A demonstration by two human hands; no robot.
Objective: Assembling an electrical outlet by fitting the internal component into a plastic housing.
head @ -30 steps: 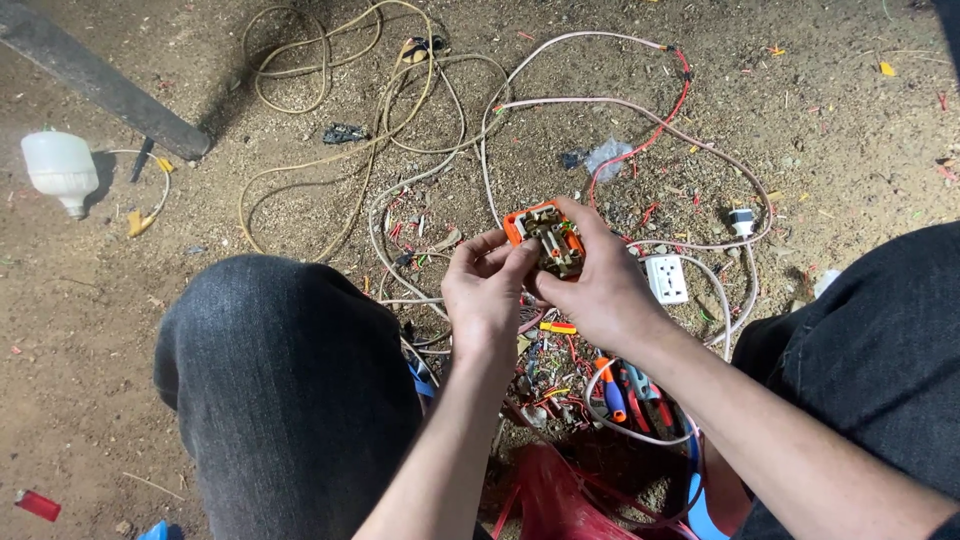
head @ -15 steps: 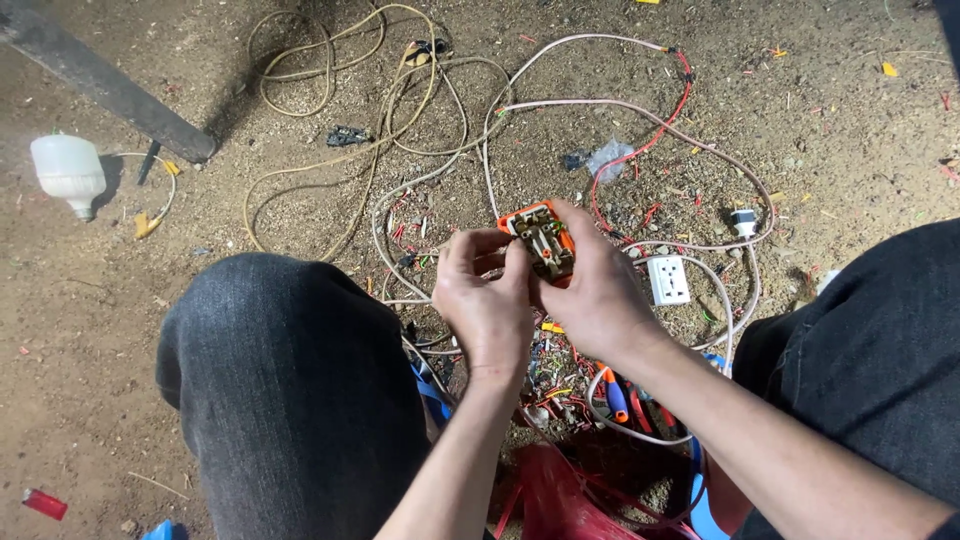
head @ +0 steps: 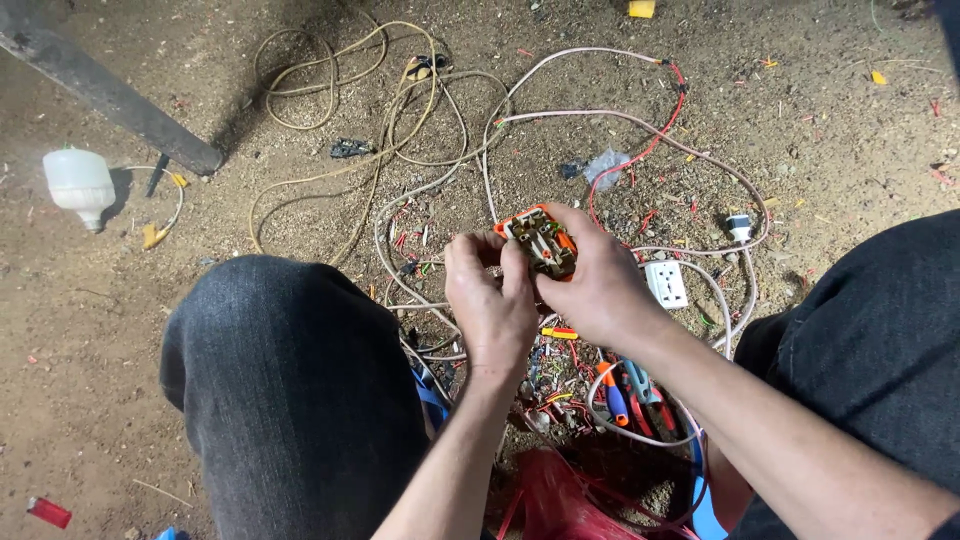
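Observation:
My right hand [head: 598, 287] grips a small orange electrical socket body [head: 541, 240] with brass contacts showing on its open face. My left hand [head: 490, 300] pinches the same part from its left side, fingers at its lower edge. Both hands hover over a tangle of wires [head: 560, 385] on the dirt floor, between my two knees in dark jeans [head: 290, 380].
A white socket block [head: 666, 284] lies right of my hands. Pale cables [head: 400, 120] loop across the ground beyond. A white bulb [head: 80, 185] lies at far left by a dark bar [head: 110, 95]. Screwdrivers [head: 625, 390] and a red bag [head: 560, 500] sit near my legs.
My left fingers have shifted along the orange part and the part has turned slightly in my hands. The view has drifted a little.

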